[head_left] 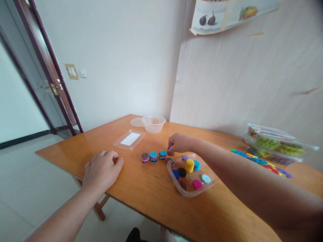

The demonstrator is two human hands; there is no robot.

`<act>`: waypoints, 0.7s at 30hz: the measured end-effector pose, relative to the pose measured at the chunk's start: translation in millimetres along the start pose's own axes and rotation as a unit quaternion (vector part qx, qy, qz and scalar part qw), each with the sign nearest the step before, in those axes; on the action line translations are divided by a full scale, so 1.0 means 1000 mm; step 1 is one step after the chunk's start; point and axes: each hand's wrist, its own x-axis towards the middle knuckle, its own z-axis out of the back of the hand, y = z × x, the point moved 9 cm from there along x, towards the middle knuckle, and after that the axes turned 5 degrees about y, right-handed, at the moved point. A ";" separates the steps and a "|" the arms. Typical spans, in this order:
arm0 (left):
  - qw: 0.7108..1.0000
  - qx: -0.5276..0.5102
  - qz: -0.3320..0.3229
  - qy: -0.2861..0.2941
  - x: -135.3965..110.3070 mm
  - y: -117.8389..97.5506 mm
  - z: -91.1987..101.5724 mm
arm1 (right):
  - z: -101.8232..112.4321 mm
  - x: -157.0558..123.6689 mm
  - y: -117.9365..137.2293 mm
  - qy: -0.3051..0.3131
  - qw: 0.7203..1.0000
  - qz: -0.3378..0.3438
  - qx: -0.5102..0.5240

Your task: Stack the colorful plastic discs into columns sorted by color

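Note:
My right hand [181,142] is closed in a pinch at the far end of a row of small notched plastic discs. A bit of blue disc [169,148] shows at its fingertips, just above a brown disc [171,153]. To the left stand three short multicoloured stacks: one topped with brown [145,158], two topped with light blue [153,156]. Below my right wrist, a clear plastic tray [190,194] holds loose and stacked discs, among them a yellow stack [189,166] and a pink disc [198,184]. My left hand [102,168] lies on the table, fingers loosely bent, thumb apart, holding nothing.
A clear lid [117,143] with a white label lies on the wooden table [83,144]. Behind it stands a translucent bowl [153,125] beside its round lid [136,122]. Filled clear boxes [275,143] and coloured flat pieces [262,161] sit at the right.

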 end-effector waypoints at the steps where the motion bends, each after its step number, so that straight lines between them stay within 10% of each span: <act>1: 1.000 0.000 0.000 0.000 0.000 0.000 0.000 | 0.006 -0.006 -0.001 -0.017 1.000 -0.004 0.010; 11: 1.000 0.005 -0.002 0.004 0.000 -0.001 -0.001 | 0.013 -0.104 0.023 -0.067 0.994 0.053 0.069; 21: 1.000 0.005 -0.004 0.000 0.001 0.000 0.000 | -0.013 -0.103 0.029 -0.084 0.988 0.021 0.125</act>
